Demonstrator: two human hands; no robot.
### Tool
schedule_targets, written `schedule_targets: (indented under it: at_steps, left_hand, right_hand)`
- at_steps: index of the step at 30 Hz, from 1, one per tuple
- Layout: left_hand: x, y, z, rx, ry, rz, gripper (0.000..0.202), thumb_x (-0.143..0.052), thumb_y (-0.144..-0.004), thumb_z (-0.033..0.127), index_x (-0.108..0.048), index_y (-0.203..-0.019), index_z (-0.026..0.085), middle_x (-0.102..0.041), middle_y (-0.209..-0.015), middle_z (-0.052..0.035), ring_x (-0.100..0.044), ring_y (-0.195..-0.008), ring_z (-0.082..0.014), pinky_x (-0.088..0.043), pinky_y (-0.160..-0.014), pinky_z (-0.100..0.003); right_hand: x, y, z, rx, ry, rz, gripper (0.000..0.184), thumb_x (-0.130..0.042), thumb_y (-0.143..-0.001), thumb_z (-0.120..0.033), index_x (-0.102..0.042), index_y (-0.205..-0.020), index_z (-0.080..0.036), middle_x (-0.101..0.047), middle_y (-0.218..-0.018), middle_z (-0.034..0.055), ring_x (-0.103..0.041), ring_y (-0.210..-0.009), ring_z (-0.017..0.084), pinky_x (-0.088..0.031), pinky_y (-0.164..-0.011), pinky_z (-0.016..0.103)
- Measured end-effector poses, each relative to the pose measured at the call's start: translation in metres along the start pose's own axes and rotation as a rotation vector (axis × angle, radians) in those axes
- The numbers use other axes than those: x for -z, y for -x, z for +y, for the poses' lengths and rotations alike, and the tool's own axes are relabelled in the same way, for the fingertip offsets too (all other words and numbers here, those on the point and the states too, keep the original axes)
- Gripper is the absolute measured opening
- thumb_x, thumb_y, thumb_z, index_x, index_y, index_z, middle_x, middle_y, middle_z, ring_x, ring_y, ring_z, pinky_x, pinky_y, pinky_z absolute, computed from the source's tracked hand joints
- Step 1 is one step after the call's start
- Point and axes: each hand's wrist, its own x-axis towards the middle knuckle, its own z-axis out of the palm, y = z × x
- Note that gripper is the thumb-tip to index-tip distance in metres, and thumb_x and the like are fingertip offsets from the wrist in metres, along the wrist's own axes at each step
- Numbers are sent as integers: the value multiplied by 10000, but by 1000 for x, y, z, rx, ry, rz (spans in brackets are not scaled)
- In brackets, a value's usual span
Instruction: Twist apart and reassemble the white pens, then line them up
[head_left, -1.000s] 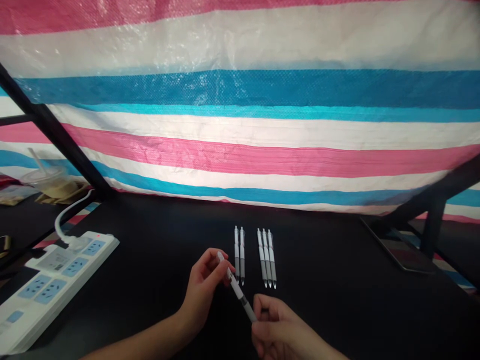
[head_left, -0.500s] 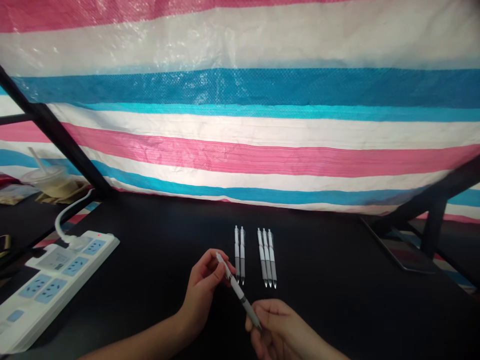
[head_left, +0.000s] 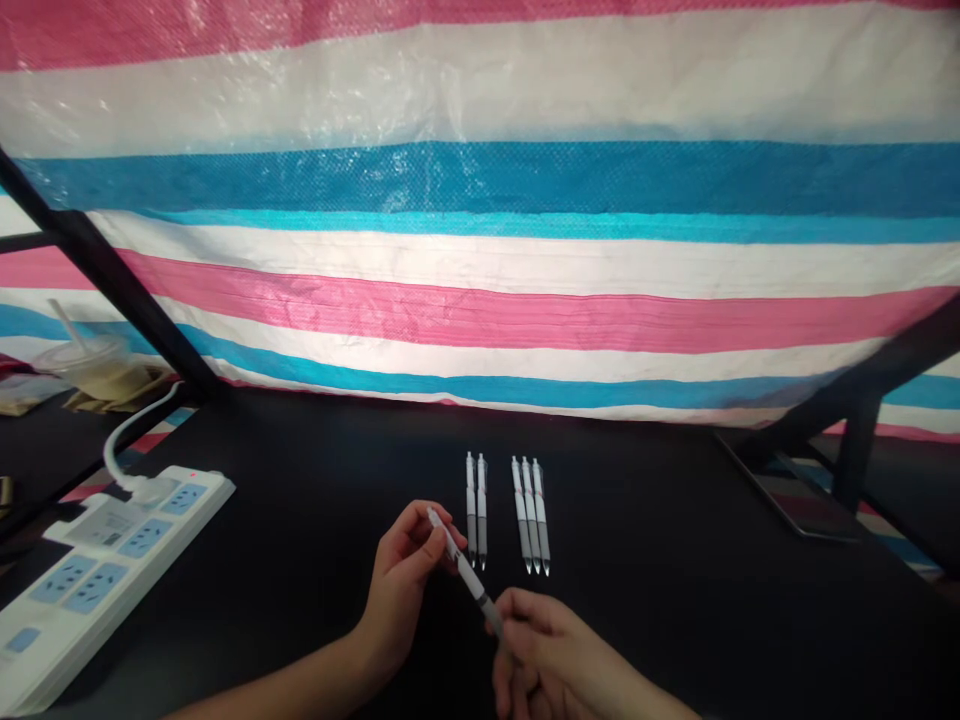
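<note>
A dark matte surface [head_left: 675, 560] lies under both hands. The left hand [head_left: 401, 585] pinches the upper end of a slim white-and-grey click pen [head_left: 461, 565]; the right hand [head_left: 540, 655] grips its lower end. Five matching pens [head_left: 506, 510] lie just beyond.

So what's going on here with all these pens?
A person holds one white pen over a black table. The left hand pinches its top end, and the right hand grips the lower end near the tip. Just beyond, five matching pens lie flat in two neat groups, a pair and a set of three, tips toward the person. A white power strip sits off to the left.
</note>
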Motion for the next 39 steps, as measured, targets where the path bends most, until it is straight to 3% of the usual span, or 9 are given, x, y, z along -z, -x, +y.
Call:
schedule_targets:
  at_steps: [3,8,13,19,24,30,33,36,39]
  left_hand:
    - [1,0,-1,4,-1,-10,102,-695,-829,266,-649,-863,182,-671,-732,-29,-528,-626,-135,-412,-605,-247]
    - [2,-1,0,3,6,3,123,-714,-813,281,-652,-857,184,-664,-715,-25,-522,-612,-138,-411,-591,-250]
    - [1,-2,1,0,13,-1,128,-720,-806,278,-654,-851,178,-669,-718,-36,-532,-611,-144,-412,-590,-253]
    - [1,-4,1,-8,1,13,141,-728,-799,290,-651,-836,178,-673,-716,-36,-526,-609,-143,-412,-588,-251]
    - [1,-5,0,-13,-5,-6,126,-724,-804,269,-652,-845,173,-677,-724,-36,-531,-611,-138,-414,-593,-250]
    - [1,-6,0,-20,-7,-12,123,-724,-803,268,-651,-836,174,-686,-718,-37,-532,-608,-136,-420,-602,-250]
    - [2,-7,0,-29,-14,4,128,-727,-800,273,-654,-835,174,-690,-721,-39,-531,-606,-136,-421,-601,-250]
    - [3,-8,-2,-35,-17,0,125,-726,-802,268,-653,-830,171,-692,-723,-42,-534,-604,-134,-422,-599,-248]
    - [4,-7,-2,-34,-14,-12,124,-725,-803,263,-650,-821,165,-696,-726,-48,-539,-603,-134,-421,-596,-250]
  right_hand:
    - [0,1,0,-4,9,-2,440,-817,-665,-403,-453,-814,-204,-659,-524,-28,-540,-392,63,-302,-365,122]
    - [1,0,2,-11,-24,-39,510,-653,-775,-616,-557,-913,-135,-654,-530,23,-573,-415,89,-322,-368,142]
    - [3,-1,2,-2,24,-43,436,-803,-691,-433,-460,-833,-204,-642,-498,-23,-517,-371,70,-281,-360,135]
    - [3,-1,3,-1,-1,-42,500,-606,-808,-626,-563,-900,-136,-651,-524,18,-550,-408,79,-279,-383,155]
    - [1,1,1,29,28,-42,459,-757,-726,-544,-464,-827,-206,-585,-420,-59,-425,-318,48,-220,-360,153]
    - [0,1,-2,17,27,-39,527,-600,-787,-664,-595,-802,-137,-533,-383,-50,-376,-297,44,-172,-345,178]
    - [-1,1,-2,38,36,-4,486,-612,-812,-625,-571,-917,-152,-580,-425,-46,-410,-312,49,-200,-361,166]
    - [-2,1,0,51,84,4,431,-712,-774,-559,-495,-825,-190,-599,-452,-45,-442,-329,48,-237,-381,157]
    - [-1,1,3,59,125,19,458,-639,-811,-607,-536,-757,-164,-595,-459,-22,-459,-347,55,-255,-392,162]
